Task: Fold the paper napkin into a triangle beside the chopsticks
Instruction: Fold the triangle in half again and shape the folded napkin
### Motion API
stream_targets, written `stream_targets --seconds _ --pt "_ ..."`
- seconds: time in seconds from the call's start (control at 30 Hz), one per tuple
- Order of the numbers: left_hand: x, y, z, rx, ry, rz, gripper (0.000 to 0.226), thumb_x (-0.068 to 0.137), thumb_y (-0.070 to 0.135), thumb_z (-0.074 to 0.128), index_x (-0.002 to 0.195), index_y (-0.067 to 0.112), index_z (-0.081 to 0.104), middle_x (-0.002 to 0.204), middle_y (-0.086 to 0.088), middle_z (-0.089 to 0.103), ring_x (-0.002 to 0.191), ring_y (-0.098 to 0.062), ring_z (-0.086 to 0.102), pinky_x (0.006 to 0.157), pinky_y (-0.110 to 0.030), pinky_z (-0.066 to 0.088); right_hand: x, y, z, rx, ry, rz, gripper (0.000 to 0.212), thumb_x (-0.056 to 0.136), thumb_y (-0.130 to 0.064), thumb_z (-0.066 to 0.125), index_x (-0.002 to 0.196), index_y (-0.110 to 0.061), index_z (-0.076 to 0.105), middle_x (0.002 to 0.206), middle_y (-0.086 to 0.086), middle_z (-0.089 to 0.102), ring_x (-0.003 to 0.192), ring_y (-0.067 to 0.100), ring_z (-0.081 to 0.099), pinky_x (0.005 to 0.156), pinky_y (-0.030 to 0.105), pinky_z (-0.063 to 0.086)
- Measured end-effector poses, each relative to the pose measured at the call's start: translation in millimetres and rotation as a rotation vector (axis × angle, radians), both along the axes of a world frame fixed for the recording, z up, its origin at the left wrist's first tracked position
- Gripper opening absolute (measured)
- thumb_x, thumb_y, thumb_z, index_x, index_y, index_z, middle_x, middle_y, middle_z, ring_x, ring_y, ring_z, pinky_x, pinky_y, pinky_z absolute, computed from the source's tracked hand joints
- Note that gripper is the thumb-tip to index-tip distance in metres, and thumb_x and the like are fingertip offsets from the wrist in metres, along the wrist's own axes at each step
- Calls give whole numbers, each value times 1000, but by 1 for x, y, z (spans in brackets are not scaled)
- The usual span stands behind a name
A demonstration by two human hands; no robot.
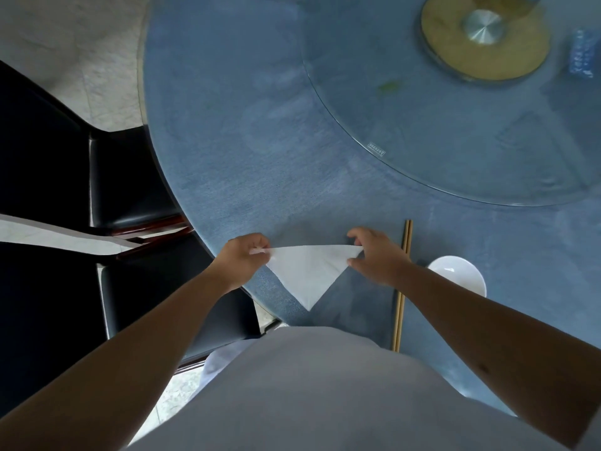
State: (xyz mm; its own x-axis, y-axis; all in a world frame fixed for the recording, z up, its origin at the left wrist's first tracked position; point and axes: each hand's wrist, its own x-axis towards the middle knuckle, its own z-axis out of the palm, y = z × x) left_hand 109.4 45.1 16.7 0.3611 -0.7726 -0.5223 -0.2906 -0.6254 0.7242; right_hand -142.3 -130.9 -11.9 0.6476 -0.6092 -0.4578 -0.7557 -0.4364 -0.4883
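Note:
A white paper napkin [307, 271] lies on the blue tablecloth [260, 151] in a triangle shape, its long edge away from me and its point towards my body. My left hand [242, 260] pinches the napkin's left corner. My right hand [379, 255] pinches the right corner between thumb and fingers. A pair of wooden chopsticks [402, 284] lies just right of the napkin, partly under my right hand, running towards the table edge.
A white bowl [461, 275] sits right of the chopsticks. A glass turntable [422, 135] with a round brass hub [484, 37] covers the far right of the table. Two black chairs [130, 177] stand at the left. A blue packet [583, 55] lies on the turntable.

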Motion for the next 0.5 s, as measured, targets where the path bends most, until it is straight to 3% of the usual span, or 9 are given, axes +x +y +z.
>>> stream_targets --seconds 0.07,0.17,0.23,0.3,0.37,0.43,0.5 --pt "2 -1 10 -60 104 4 24 87 5 61 77 26 66 80 12 67 78 -11 61 74 -30 44 5 -1 2 61 -12 64 39 79 -34 67 116 -28 56 89 -15 52 80 8 51 70 29 40" --pt "4 -7 26 -129 216 7 20 87 -3 59 82 14 68 81 5 70 76 -5 63 78 -30 44 11 0 3 20 40 185 11 81 -31 63 81 -22 57 69 -8 51 69 17 50 62 33 39" --pt "6 -12 36 -149 267 14 9 82 2 61 86 7 68 85 -2 71 79 -11 64 79 -32 45 12 2 2 -16 72 223 17 84 -28 59 78 -12 59 72 2 55 71 24 52 63 35 41" --pt "8 -16 44 -180 338 45 14 74 10 59 85 3 66 91 -11 70 83 -23 61 79 -36 44 13 5 3 -11 62 209 18 86 -26 58 81 -9 61 75 5 57 72 24 52 61 34 39" --pt "11 -21 50 -223 420 95 7 72 9 59 77 8 64 94 -18 67 85 -29 57 74 -36 43 13 11 5 31 40 153 20 88 -25 57 73 -11 56 70 4 53 67 22 49 58 32 35" --pt "16 -28 52 -266 457 149 6 73 9 61 71 15 62 91 -16 66 82 -27 57 68 -31 45 13 18 10 73 -2 61 34 88 -25 58 60 -16 41 59 0 43 56 16 40 51 30 29" --pt "21 -35 50 -292 440 196 8 76 9 64 72 15 60 84 -9 67 77 -19 60 63 -25 47 12 27 14 120 -18 -21 40 87 -26 61 56 -17 38 53 -4 39 50 9 35 48 28 27"
